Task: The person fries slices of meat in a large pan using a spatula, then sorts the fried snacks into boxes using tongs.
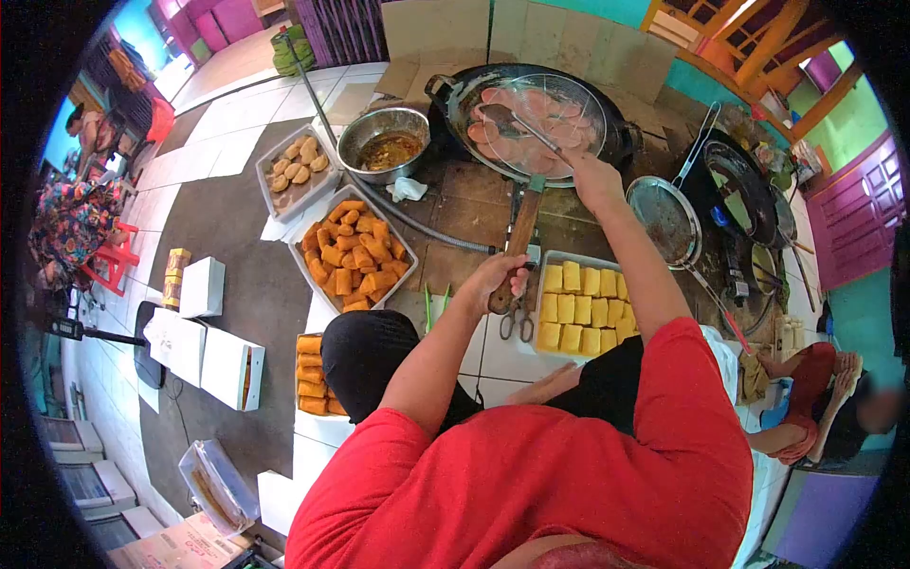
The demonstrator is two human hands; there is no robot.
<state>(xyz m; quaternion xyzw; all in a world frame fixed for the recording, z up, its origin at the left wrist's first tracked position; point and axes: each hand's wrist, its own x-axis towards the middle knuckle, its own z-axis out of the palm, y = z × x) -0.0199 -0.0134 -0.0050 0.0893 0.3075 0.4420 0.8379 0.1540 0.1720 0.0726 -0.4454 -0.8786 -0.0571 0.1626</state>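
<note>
My left hand (502, 282) grips the wooden handle (527, 213) of a large round wire skimmer. The skimmer's mesh lies in a wide black wok (621, 133), under several flat pinkish-orange pieces (559, 104). Closed on the long handle of a spatula (537, 136), my right hand (597, 182) is over the wok's near right side. The spatula's blade reaches in among the pieces. A pair of scissors (517, 324) lies just below my left hand, beside a tray of yellow blocks (571, 308).
Left of the wok stand a metal bowl of brown liquid (351, 152), a tray of pale round pieces (292, 171) and a tray of orange-brown rolls (355, 251). A mesh strainer (654, 213) and a second dark pan (735, 190) are on the right. Other people sit at both sides.
</note>
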